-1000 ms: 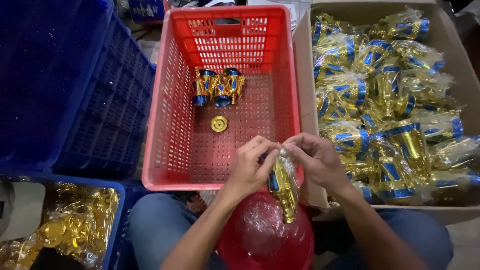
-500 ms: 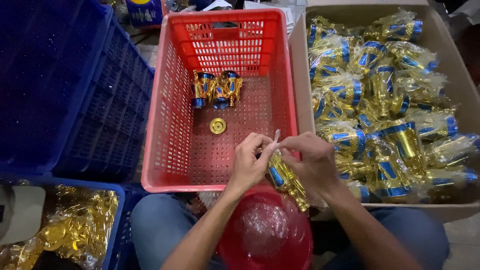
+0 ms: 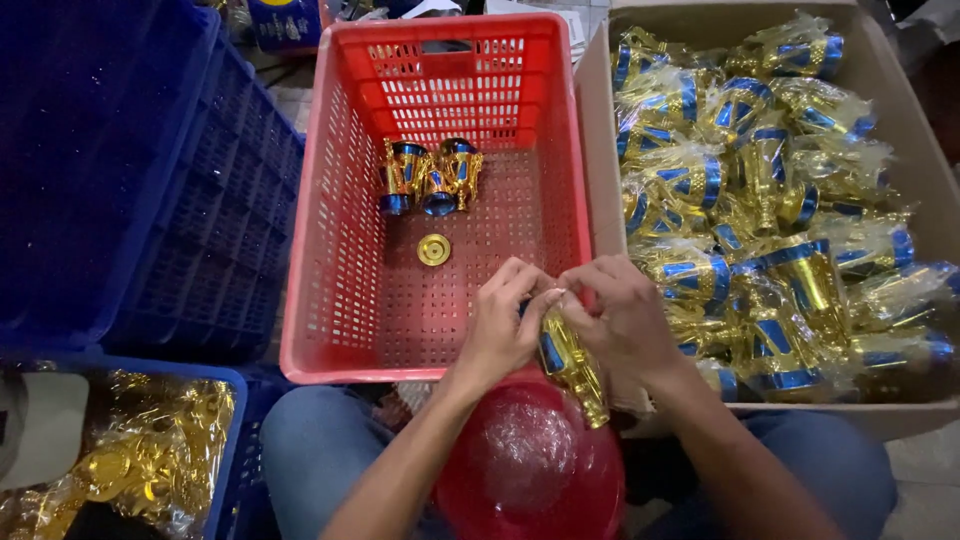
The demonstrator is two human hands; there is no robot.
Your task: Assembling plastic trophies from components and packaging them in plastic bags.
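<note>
Both my hands grip one small gold and blue trophy cup (image 3: pixel 570 362) over the near rim of the red crate (image 3: pixel 330 300). My left hand (image 3: pixel 505 320) pinches its top from the left. My right hand (image 3: pixel 625 320) holds it from the right, fingertips meeting the left hand's. The cup tilts down towards a red bowl (image 3: pixel 530 465) of crumpled clear wrap on my lap. Inside the crate lie three unwrapped gold and blue cups (image 3: pixel 430 175) and a small gold round cap (image 3: pixel 433 249).
A cardboard box (image 3: pixel 905 130) on the right is full of several plastic-wrapped gold and blue cups. A blue crate (image 3: pixel 130 190) stands on the left. At the lower left another blue bin (image 3: pixel 225 440) holds wrapped gold parts. My knees in jeans are below.
My hands have closed tighter over the top of the cup. The strip of clear wrap that stuck up between the fingers is no longer visible.
</note>
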